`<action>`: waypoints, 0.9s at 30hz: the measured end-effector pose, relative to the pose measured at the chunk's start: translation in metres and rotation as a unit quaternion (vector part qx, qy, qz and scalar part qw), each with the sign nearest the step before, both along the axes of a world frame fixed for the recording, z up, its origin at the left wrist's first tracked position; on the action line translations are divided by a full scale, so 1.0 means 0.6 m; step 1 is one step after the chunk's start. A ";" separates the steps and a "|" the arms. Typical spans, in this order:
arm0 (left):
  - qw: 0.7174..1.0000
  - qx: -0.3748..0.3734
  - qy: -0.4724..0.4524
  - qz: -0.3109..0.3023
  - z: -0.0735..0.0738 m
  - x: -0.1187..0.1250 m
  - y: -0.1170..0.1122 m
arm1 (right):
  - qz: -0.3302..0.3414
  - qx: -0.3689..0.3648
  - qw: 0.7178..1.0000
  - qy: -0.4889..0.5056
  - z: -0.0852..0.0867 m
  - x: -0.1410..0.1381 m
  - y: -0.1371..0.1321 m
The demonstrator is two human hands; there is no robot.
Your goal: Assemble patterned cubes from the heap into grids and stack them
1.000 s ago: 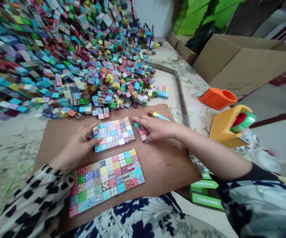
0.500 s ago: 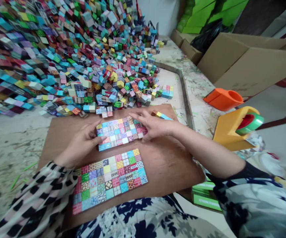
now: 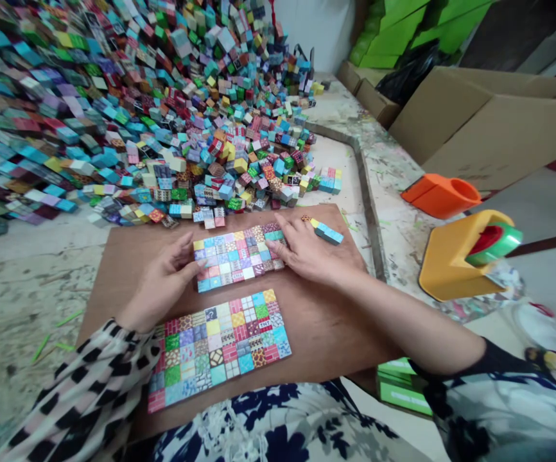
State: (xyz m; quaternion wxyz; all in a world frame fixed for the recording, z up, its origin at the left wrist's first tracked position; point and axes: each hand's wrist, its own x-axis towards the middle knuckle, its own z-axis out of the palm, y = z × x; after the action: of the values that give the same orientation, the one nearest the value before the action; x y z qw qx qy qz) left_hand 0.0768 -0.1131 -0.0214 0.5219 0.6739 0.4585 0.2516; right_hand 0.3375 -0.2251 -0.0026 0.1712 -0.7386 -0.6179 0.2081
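On a brown board (image 3: 326, 333) lie two flat grids of small printed cubes. My left hand (image 3: 162, 282) rests against the left end of the far grid (image 3: 237, 256), fingers extended and touching its edge. My right hand (image 3: 314, 253) presses flat against the right end of that same grid, fingers stretched over its last cubes. The near, larger grid (image 3: 220, 346) lies untouched closer to me. A short row of loose cubes (image 3: 326, 230) sits just beyond my right hand.
A huge heap of coloured cubes (image 3: 138, 109) fills the surface beyond the board. To the right stand an orange tape dispenser (image 3: 456, 260) with green tape, an orange holder (image 3: 444, 196), cardboard boxes (image 3: 490, 122) and green boxes (image 3: 400, 388) below the board.
My right hand slid a small block of cubes leftward until it joined the far grid's right end; the grid is now longer. My left hand stayed bracing the left end.
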 end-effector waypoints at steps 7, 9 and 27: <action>0.992 -0.100 -0.069 0.046 0.009 0.019 -0.028 | -0.054 0.014 0.990 0.132 -0.042 -0.054 -0.001; 0.988 -0.122 -0.075 0.048 0.010 0.024 -0.031 | -0.056 0.010 0.988 0.143 -0.049 -0.054 0.000; 0.979 -0.020 -0.011 -0.204 0.024 -0.004 -0.011 | 0.255 -0.011 0.967 -0.029 -0.002 0.007 0.050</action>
State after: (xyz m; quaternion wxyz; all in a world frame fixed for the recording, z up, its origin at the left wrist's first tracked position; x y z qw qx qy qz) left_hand 0.0743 -0.1195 -0.0073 0.5810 0.7394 0.3108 0.1382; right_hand 0.3417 -0.1951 -0.0040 0.0866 -0.5643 -0.7882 0.2298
